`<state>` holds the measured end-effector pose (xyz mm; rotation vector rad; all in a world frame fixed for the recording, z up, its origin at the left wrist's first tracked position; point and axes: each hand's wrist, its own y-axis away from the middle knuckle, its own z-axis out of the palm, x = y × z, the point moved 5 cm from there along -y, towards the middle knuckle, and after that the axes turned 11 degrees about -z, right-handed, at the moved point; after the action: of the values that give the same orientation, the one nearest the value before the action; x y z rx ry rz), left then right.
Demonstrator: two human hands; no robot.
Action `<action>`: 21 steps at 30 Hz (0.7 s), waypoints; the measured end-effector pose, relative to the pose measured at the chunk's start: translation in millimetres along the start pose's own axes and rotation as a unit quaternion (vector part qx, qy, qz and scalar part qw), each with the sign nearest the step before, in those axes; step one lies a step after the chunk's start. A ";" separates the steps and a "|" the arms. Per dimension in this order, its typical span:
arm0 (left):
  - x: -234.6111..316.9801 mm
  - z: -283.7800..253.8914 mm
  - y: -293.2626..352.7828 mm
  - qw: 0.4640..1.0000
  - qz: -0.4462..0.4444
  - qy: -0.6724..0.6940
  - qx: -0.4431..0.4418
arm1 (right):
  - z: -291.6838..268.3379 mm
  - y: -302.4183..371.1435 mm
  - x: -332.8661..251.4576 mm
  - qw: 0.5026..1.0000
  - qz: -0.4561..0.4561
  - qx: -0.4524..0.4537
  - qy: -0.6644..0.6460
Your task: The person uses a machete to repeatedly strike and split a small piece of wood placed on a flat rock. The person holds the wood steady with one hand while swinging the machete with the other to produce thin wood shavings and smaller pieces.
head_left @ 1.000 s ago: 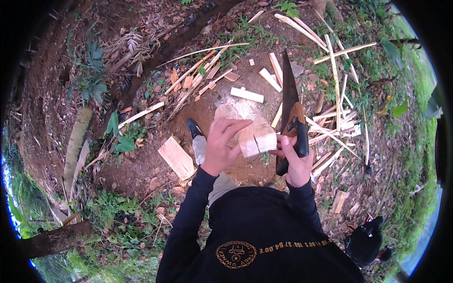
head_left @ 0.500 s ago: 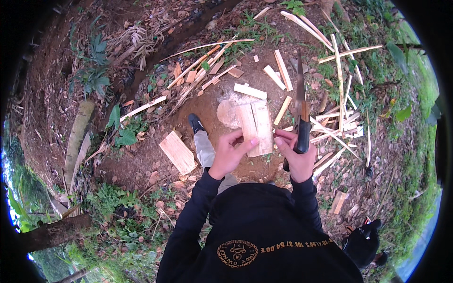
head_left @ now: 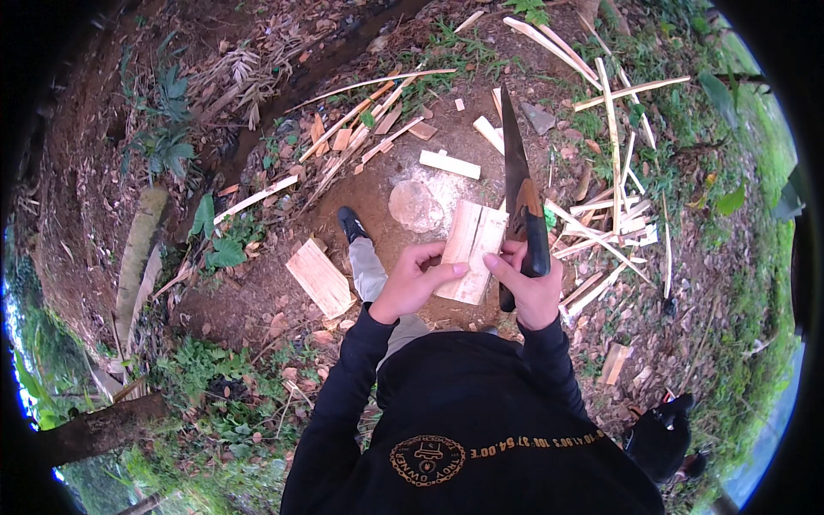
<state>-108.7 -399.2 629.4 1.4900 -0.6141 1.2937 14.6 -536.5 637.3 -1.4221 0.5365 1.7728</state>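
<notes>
A short pale wooden board (head_left: 470, 240) with a dark crack running lengthwise is held between my two hands, over the ground in front of me. My left hand (head_left: 418, 279) grips its left edge, thumb on the top face. At the right edge, my right hand (head_left: 534, 287) rests its thumb on the board. That same hand also carries a machete (head_left: 515, 154), its dark blade pointing away from me, its black handle partly covered by the fingers. Beyond the board is a round chopping stump (head_left: 415, 206) with pale wood dust beside it.
A cut wood block (head_left: 320, 279) lies left of my foot (head_left: 352, 225). Split sticks (head_left: 614, 146) are strewn at the right, with more slats (head_left: 343, 137) at the far left. A dark bag-like object (head_left: 659, 439) sits at the lower right. A log (head_left: 142, 245) lies on the left slope.
The board has come nearer to me and tilted clockwise. My right hand has shifted left with its thumb now on the board's face, and the machete's blade has swung left, showing broader.
</notes>
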 end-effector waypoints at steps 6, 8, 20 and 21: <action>-7.9 6.6 7.7 0.993 0.060 0.098 0.039 | 4.7 -1.2 2.4 0.998 -0.016 0.055 -0.038; -22.5 8.4 3.4 0.973 0.046 0.206 0.092 | 4.3 0.6 -0.6 0.998 0.004 0.063 -0.010; 14.1 -22.1 -17.6 0.979 0.052 0.105 0.167 | -8.9 -6.2 8.1 0.999 -0.001 -0.002 -0.048; 11.4 -20.8 -21.1 0.978 0.047 0.120 0.166 | -8.8 -6.1 10.8 0.999 -0.003 -0.008 -0.039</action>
<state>-95.5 -370.4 630.3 1.5517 -0.3234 1.6823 24.1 -535.9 625.5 -1.3574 0.4789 1.8236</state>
